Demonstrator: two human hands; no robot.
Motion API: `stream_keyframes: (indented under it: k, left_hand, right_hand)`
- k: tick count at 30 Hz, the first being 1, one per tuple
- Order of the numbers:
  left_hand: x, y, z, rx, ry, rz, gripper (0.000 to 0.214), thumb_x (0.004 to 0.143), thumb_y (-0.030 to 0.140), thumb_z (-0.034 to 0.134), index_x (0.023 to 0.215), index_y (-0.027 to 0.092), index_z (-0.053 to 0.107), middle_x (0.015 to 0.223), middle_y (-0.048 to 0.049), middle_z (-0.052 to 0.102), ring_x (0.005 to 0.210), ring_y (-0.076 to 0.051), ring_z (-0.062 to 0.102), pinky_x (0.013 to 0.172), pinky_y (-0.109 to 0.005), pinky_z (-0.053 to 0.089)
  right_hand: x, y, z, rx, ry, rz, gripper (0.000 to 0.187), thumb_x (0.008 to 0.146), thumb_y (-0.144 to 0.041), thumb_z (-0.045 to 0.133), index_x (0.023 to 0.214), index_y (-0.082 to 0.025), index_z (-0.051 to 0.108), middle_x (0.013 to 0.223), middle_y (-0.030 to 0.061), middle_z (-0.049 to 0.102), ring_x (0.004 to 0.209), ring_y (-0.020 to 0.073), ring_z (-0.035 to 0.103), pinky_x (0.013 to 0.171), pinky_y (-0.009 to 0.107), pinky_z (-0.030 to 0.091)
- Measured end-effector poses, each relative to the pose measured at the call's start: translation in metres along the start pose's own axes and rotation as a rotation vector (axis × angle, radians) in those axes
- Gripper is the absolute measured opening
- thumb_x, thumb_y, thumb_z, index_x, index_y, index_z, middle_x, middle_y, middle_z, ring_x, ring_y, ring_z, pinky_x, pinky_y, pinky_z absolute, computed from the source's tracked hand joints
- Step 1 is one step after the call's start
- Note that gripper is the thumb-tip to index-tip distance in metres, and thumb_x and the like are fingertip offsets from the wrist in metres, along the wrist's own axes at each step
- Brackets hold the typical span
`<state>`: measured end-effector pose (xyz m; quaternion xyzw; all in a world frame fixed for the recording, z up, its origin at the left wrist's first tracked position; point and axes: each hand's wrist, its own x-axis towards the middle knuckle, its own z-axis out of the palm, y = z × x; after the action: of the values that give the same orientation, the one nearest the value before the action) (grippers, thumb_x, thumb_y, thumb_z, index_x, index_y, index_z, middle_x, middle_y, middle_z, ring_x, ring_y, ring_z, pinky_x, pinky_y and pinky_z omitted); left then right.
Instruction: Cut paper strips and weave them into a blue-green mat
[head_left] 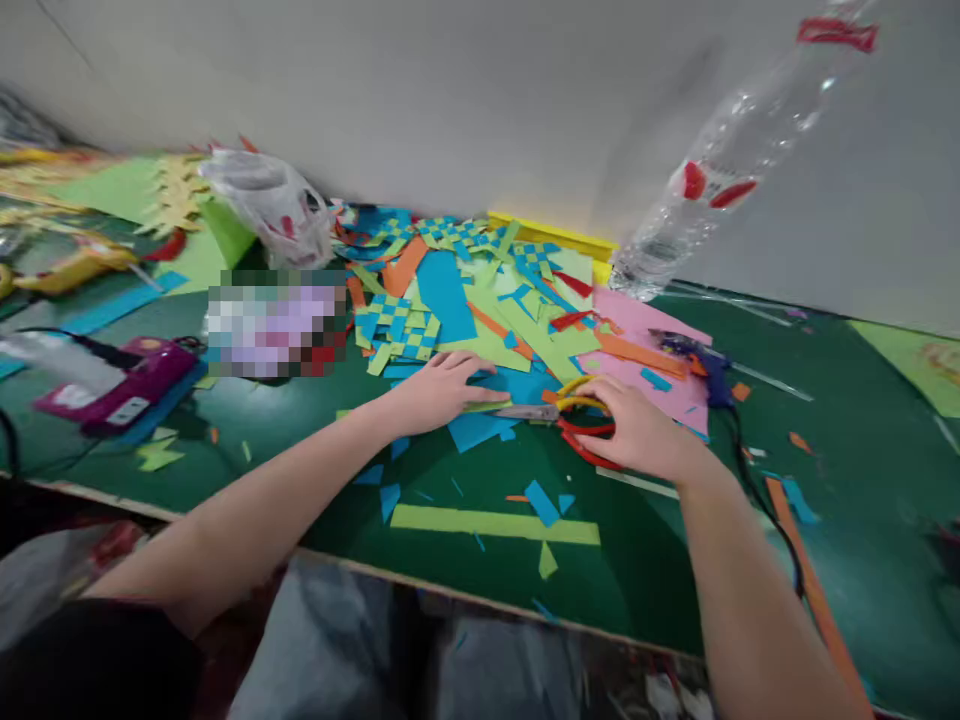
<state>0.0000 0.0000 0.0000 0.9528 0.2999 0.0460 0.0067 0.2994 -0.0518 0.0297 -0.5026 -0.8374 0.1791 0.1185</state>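
We see the scissors [549, 412] lying flat on the green table [300, 440], in the middle of the scene just in front of the heap of paper scraps. Their long axis runs nearly level across the view: the narrow grey metal blades point left, and seem to lie together as one thin sliver, while the rounded red and yellow plastic handle loops sit at the right end. The right hand [637, 430] covers those loops, its fingers curled around them in a grip.

The blade tips end just beside the left hand [439, 390], which lies flat with its fingers stretched out and together. It presses down on a thin light green strip [487, 405] and a sheet of blue paper [472, 430] with straight cut edges.

Nearer to us, a long light green strip [495, 523] lies parallel to the table edge among small blue triangles and slivers. Behind the hands, we see woven mats [397, 325] in blue and green checks, mixed with orange and green offcuts. A smooth pink sheet [667, 385] lies beyond the right hand.

Further out, a clear ribbed plastic bottle [720, 170] leans against the pale wall at the right. A crumpled plastic bag [274, 205] sits at the left, and a glossy purple glue gun [127, 385] rests near the left edge.
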Motion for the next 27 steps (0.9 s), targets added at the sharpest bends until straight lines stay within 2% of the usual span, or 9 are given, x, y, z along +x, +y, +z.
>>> stream_keyframes:
  k: [7, 17, 27]
  left_hand:
    - [0.0, -0.001, 0.0, -0.006, 0.014, -0.008, 0.046, 0.095, 0.016, 0.043, 0.131, 0.044, 0.052, 0.138, -0.0023, 0.044, 0.129, -0.026, 0.035, 0.105, -0.045, 0.033]
    - [0.0, -0.002, 0.002, -0.015, 0.032, -0.003, 0.044, 0.096, 0.018, 0.042, 0.13, 0.043, 0.053, 0.137, -0.0023, 0.044, 0.129, -0.025, 0.035, 0.105, -0.043, 0.033]
    - [0.0, -0.001, 0.0, -0.014, 0.022, -0.014, 0.044, 0.096, 0.019, 0.041, 0.13, 0.044, 0.053, 0.137, -0.0026, 0.045, 0.128, -0.026, 0.036, 0.104, -0.044, 0.033]
  right_hand:
    - [0.0, 0.003, 0.0, 0.02, -0.014, -0.011, 0.036, 0.078, -0.037, 0.064, 0.112, -0.026, 0.059, 0.12, 0.0087, 0.06, 0.118, 0.0306, 0.053, 0.097, 0.05, 0.045]
    - [0.001, -0.004, 0.001, 0.017, 0.004, 0.006, 0.033, 0.078, -0.04, 0.064, 0.107, -0.025, 0.058, 0.117, 0.0084, 0.06, 0.108, 0.0288, 0.058, 0.092, 0.047, 0.048]
    - [0.002, -0.007, 0.0, 0.043, -0.004, -0.038, 0.033, 0.08, -0.041, 0.063, 0.108, -0.025, 0.058, 0.119, 0.0081, 0.06, 0.111, 0.0277, 0.057, 0.094, 0.047, 0.047]
